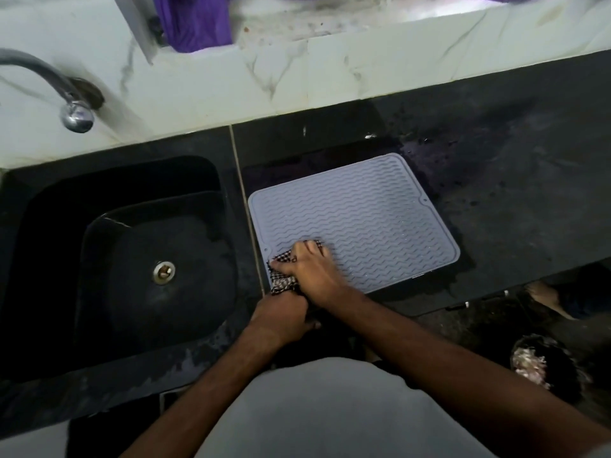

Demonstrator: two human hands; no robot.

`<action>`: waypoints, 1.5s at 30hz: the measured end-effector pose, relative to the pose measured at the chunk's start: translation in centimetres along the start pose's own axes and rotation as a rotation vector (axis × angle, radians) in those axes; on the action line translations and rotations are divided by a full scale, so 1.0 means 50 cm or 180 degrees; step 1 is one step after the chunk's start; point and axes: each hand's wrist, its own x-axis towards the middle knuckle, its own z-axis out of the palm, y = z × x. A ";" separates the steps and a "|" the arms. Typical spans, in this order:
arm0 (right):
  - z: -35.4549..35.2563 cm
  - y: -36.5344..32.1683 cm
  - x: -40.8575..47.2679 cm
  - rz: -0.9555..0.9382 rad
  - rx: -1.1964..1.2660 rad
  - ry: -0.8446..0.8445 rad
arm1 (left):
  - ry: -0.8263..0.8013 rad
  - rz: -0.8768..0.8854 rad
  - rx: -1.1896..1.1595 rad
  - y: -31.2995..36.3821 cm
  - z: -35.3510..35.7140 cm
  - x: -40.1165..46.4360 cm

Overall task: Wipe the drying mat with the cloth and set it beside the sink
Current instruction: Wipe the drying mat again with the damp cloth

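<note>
A grey ribbed drying mat (360,213) lies flat on the dark counter, just right of the black sink (132,259). A checked cloth (281,283) is bunched on the mat's near left corner. My right hand (309,267) presses down on the cloth, fingers curled over it. My left hand (281,314) sits at the counter's front edge, closed around the mat's near left corner and the cloth's lower end; its fingers are hidden under my right wrist.
A chrome tap (71,109) curves over the sink's far left. White marble backsplash (297,77) runs behind the counter (512,193), which looks wet around the mat. A purple cloth (195,21) hangs at the window ledge. A dark bowl (542,365) sits below at right.
</note>
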 end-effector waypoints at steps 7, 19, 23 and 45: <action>0.001 0.042 -0.031 0.0224 -0.0421 0.0181 | 0.0039 -0.0333 -0.0354 0.031 -0.023 0.020; -0.080 0.289 -0.122 0.1441 -0.0521 0.0446 | -0.0325 -0.1101 -0.0193 0.109 -0.065 0.086; -0.098 0.379 -0.155 0.1958 -0.0599 0.0689 | -0.0386 -0.1217 -0.0054 0.121 -0.076 0.093; -0.107 0.480 -0.134 0.1884 -0.1182 0.0853 | 0.0384 -0.1103 0.0001 0.208 -0.074 0.167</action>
